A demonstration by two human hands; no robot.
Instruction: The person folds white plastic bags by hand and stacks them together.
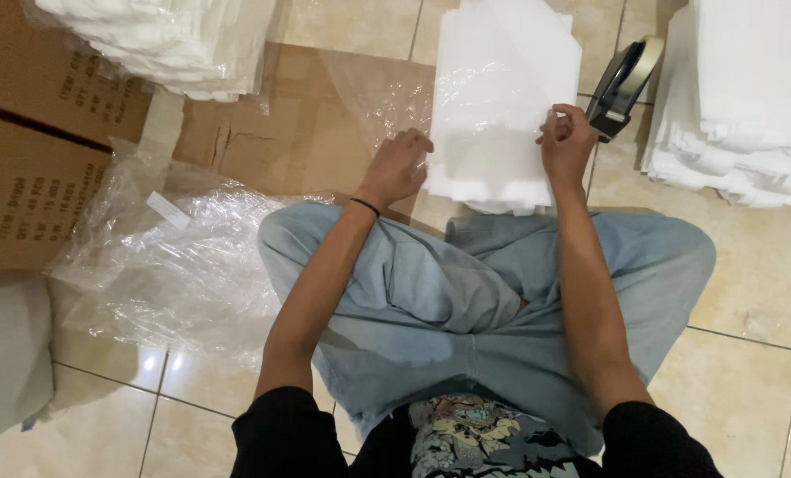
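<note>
I sit cross-legged on a tiled floor in light blue trousers. In front of my knees lies a stack of white folded items point(493, 150) with a clear plastic bag point(479, 88) over its top. My left hand point(398, 166) grips the left edge of the clear bag at the stack's side, fingers curled. My right hand point(565, 142) pinches the bag's right edge with closed fingers. A black band circles my left wrist.
A dark tape dispenser point(624, 84) stands just right of my right hand. More white stacks lie at the right point(741, 115) and top left point(174, 44). Cardboard boxes point(33, 150) and loose clear plastic bags point(165, 257) fill the left. Flattened cardboard point(298, 124) lies ahead.
</note>
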